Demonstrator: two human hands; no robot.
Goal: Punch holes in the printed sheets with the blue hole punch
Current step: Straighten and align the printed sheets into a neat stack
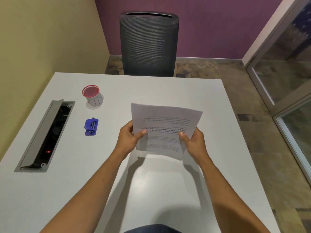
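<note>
The printed sheets (165,126) are lifted off the white table (151,190), tilted toward me, their text upside down. My left hand (128,139) grips their left edge, thumb on the front. My right hand (193,142) pinches the right edge the same way. The blue hole punch (91,126) lies on the table to the left of my left hand, about a hand's width away, untouched.
A red-rimmed cup (91,95) stands behind the punch. An open grey cable tray (45,137) is set into the table at the left. A dark mesh chair (149,44) faces the table's far edge. A glass partition (286,73) runs along the right.
</note>
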